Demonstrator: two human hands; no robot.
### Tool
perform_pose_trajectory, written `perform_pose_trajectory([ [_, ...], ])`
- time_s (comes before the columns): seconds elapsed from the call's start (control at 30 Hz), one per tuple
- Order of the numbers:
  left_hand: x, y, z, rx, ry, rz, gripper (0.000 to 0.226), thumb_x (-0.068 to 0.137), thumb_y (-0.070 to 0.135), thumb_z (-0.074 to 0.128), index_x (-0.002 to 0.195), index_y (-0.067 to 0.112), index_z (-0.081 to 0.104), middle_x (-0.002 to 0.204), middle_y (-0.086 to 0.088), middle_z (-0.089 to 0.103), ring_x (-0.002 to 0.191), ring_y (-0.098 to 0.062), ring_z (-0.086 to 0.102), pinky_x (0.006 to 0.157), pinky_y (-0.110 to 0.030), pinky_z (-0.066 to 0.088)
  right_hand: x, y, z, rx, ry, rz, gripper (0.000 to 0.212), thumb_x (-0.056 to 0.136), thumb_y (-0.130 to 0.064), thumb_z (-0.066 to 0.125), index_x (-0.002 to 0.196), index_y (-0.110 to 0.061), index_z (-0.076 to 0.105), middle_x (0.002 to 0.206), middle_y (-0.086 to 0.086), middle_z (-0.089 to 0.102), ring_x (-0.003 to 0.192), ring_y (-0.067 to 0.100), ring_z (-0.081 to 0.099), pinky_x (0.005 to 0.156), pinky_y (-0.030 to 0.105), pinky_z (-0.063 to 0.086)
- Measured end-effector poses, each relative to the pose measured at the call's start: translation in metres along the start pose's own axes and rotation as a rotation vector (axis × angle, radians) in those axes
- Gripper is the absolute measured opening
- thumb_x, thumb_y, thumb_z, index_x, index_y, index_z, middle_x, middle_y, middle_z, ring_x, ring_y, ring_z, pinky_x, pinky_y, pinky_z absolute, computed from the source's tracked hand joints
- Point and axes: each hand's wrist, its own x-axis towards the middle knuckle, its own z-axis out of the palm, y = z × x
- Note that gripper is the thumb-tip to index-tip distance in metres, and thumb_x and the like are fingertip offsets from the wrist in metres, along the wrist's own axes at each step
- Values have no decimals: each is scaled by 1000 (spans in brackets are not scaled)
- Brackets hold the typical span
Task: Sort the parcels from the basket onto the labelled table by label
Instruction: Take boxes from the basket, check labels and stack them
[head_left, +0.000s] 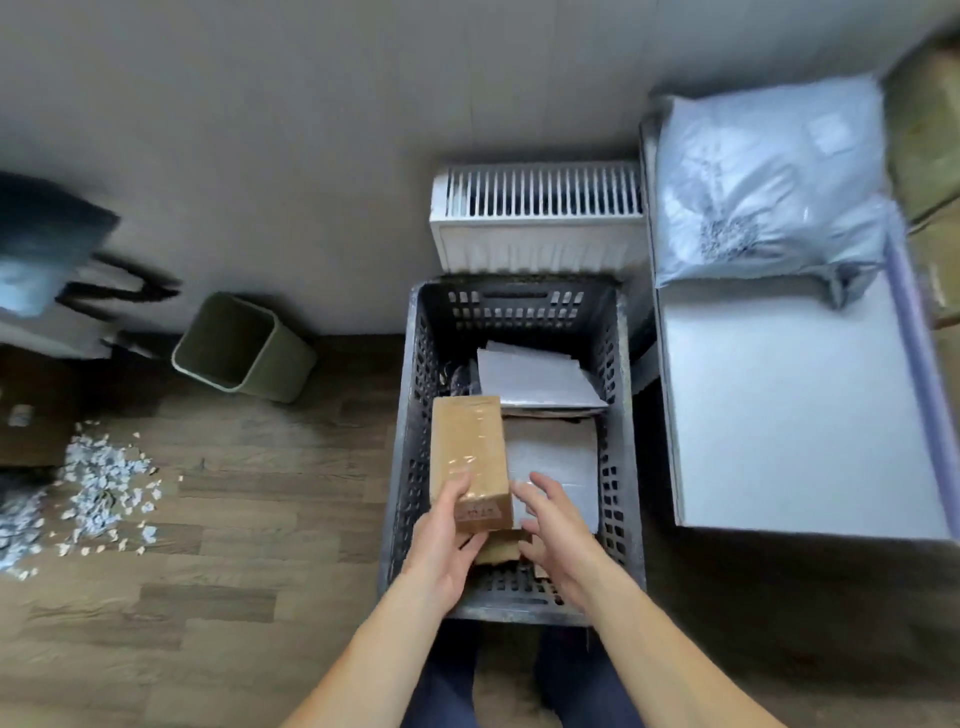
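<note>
Nearest the person: left hand (441, 540) grips the near end of a brown cardboard box (467, 447), thumb on the taped top, fingers curled under. Right hand (558, 530) is spread and relaxed, holding nothing, just beside the box's near right corner. The box is inside the dark slatted basket (410, 467), along its left wall, near end raised; I cannot tell whether the far end rests on the contents. Judgement: rigid, squared, probably light enough for one hand, but the glossy tape on top looks slippery, so bare cardboard on the long sides is the better hold, right hand taking the opposite side. A small label at the near end is too blurred to read. Beside it lie a white flat mailer (550, 457) and, farther in, a white envelope stack (535, 379); these look thin and floppy. Basket walls stand high, so the box must lift clear of the rim before swinging right. The white table (800, 415) stands just right of the basket, its near part bare; a grey poly bag (769, 176) fills the far end. Table labels not legible. Beyond the basket is a radiator (540, 218).
</note>
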Motion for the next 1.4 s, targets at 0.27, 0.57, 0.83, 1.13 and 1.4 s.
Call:
perform_pose_trajectory([
  [0.27, -127, 63, 44, 362, -194, 308, 57, 76, 47, 80, 125, 19, 74, 121, -12, 75, 117, -31, 66, 98, -44, 47, -106, -116, 27, -49, -157, -365, 45, 101, -28, 62, 143, -40, 49, 122, -6, 74, 104, 16, 75, 84, 38, 61],
  [0.57, -263, 215, 143, 370, -392, 828, 77, 73, 42, 83, 138, 11, 57, 122, -10, 75, 114, -29, 70, 97, -44, 54, -239, -293, 46, 21, -213, -958, 44, 101, -15, 63, 142, -26, 55, 115, 5, 77, 101, 24, 75, 87, 43, 59],
  [0.83, -391, 302, 195, 387, -734, 1134, 113, 63, 60, 92, 150, 10, 40, 133, -16, 68, 123, -38, 65, 113, -63, 40, -375, -365, 54, 182, -420, -1160, 93, 68, -47, 94, 143, -11, 50, 138, 17, 62, 123, 36, 58, 98, 53, 48],
  [1.13, -444, 322, 196, 416, -1025, 1036, 75, 84, 47, 72, 147, 13, 52, 139, -19, 64, 128, -39, 61, 94, -49, 57, -421, -357, 62, 186, -710, -1168, 80, 87, -53, 74, 151, -11, 50, 149, 25, 52, 134, 41, 54, 110, 59, 46],
  [1.4, -438, 324, 198, 335, -907, 1112, 97, 72, 36, 87, 151, 15, 35, 122, -16, 74, 115, -36, 70, 99, -66, 52, -419, -346, 57, 30, -235, -1213, 68, 90, -69, 59, 143, -27, 55, 136, 9, 68, 131, 28, 61, 118, 59, 35],
])
